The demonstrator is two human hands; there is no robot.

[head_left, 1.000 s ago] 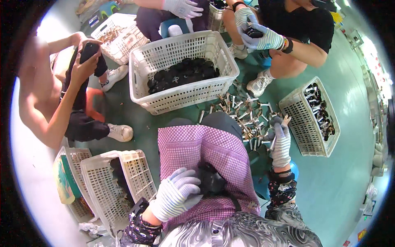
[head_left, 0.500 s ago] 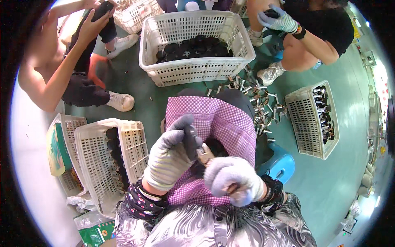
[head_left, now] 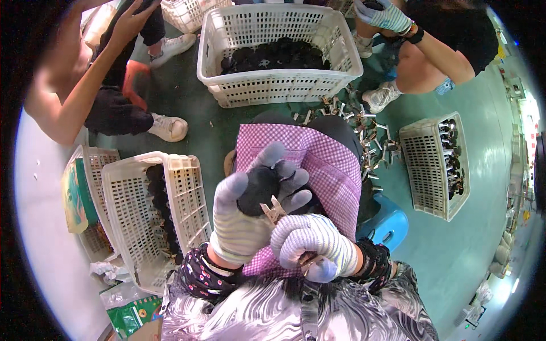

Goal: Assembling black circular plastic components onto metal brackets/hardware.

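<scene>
Both my hands wear pale striped work gloves over my lap, which a purple checked apron (head_left: 267, 139) covers. In my left hand (head_left: 244, 224) lies a round black part (head_left: 259, 190), the fingers curled behind it and the thumb at its left edge. My right hand (head_left: 315, 244) is closed around a small pair of pliers (head_left: 274, 211). Their metal jaws are spread in a V right beside the black part's lower edge. Whether the jaws touch the part I cannot tell. Most of the pliers' handles is hidden in my fist.
Ahead stands a large white basket (head_left: 278, 85) with black parts in it. Two more baskets stand left (head_left: 133, 221) and right (head_left: 424, 170). Loose metal pieces (head_left: 372, 142) litter the floor near a blue stool (head_left: 389, 224). Two people sit ahead; one gloved hand (head_left: 384, 16) holds a dark part.
My left hand has turned and its fingers have spread, so the black part now shows its broad round face. The plier jaws have opened, and my right hand has shifted slightly left.
</scene>
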